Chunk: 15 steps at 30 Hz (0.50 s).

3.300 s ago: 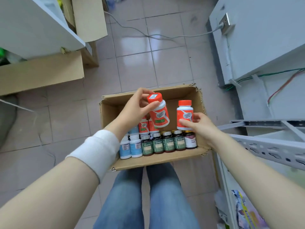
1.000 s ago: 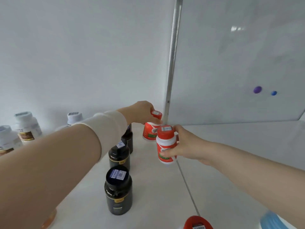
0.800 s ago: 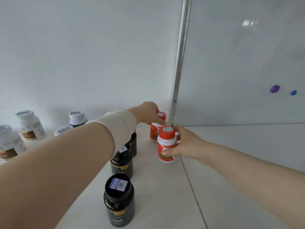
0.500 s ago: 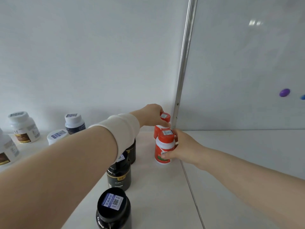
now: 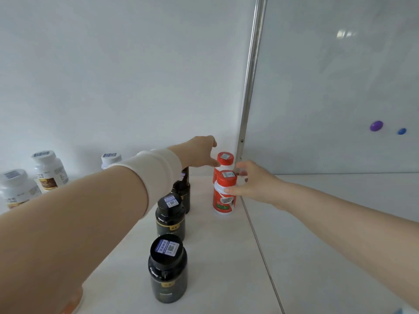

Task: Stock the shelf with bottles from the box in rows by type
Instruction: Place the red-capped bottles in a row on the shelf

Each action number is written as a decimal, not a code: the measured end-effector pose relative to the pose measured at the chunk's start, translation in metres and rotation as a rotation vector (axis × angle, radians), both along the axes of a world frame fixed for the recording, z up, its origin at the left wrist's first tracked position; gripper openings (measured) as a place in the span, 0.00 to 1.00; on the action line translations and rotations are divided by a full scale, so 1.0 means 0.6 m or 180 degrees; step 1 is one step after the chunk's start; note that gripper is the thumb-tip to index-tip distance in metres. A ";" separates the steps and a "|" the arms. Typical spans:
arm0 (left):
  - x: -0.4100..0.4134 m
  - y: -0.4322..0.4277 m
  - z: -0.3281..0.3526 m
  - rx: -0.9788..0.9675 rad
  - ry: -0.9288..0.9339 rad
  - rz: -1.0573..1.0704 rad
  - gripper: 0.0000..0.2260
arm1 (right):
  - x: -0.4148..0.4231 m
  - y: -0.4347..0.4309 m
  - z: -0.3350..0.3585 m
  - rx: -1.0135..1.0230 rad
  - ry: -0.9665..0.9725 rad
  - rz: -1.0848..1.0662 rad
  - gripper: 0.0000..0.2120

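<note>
Two red bottles with white shoulders stand upright, one behind the other, on the white shelf (image 5: 226, 257) next to the metal post. My left hand (image 5: 200, 152) hovers just left of the back red bottle (image 5: 225, 161); its cap is uncovered and only my thumb tip is near its neck. My right hand (image 5: 251, 182) holds the front red bottle (image 5: 223, 196), thumb on its white shoulder and blurred fingers beside its cap. The box is out of view.
A row of three black bottles (image 5: 168, 273) runs front to back left of the red ones. White bottles (image 5: 48, 168) stand at the far left. A metal post (image 5: 249, 87) and a white panel with two magnets (image 5: 376, 126) bound the right.
Both red bottles came from the box to the back of the shelf. My left hand has lifted off the back bottle's cap. The front bottle now stands close against it.
</note>
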<state>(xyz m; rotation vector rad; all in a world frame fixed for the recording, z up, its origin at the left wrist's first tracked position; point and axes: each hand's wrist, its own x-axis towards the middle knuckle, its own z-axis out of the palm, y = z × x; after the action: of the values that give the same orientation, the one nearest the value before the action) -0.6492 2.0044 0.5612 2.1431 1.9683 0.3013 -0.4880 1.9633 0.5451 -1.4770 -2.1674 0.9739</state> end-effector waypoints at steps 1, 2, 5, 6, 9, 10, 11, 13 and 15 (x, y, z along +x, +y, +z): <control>-0.007 -0.013 0.010 0.0080 0.0257 -0.0007 0.26 | 0.005 -0.002 0.012 0.0142 -0.0131 -0.0009 0.30; -0.012 -0.028 0.021 0.0187 0.0588 -0.0003 0.25 | 0.007 -0.002 0.023 0.0308 -0.0303 -0.0048 0.33; -0.021 -0.081 0.057 0.0533 0.1631 0.0053 0.22 | 0.007 -0.019 0.056 0.0860 -0.0846 -0.0118 0.35; -0.022 -0.102 0.067 0.0629 0.1862 0.0086 0.21 | 0.005 -0.031 0.065 0.1043 -0.0975 -0.0086 0.34; -0.020 -0.178 0.086 0.0855 0.2397 0.0239 0.19 | 0.000 -0.080 0.080 0.1642 -0.1381 0.0091 0.28; -0.023 -0.207 0.089 0.0875 0.2560 0.0312 0.19 | -0.004 -0.100 0.081 0.1843 -0.1498 0.0182 0.27; -0.027 -0.237 0.092 0.0879 0.2722 0.0381 0.19 | -0.009 -0.121 0.082 0.2006 -0.1568 0.0271 0.25; -0.037 -0.298 0.097 0.0866 0.2943 0.0504 0.19 | -0.024 -0.164 0.080 0.2203 -0.1585 0.0446 0.24; -0.054 -0.361 0.102 0.0867 0.3018 0.0666 0.18 | -0.047 -0.209 0.079 0.2270 -0.1521 0.0607 0.24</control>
<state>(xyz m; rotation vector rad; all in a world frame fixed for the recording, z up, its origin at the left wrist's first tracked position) -0.6817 1.7880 0.6223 2.5149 2.7661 -0.5703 -0.5164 1.8378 0.5923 -1.2244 -2.6109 -0.1677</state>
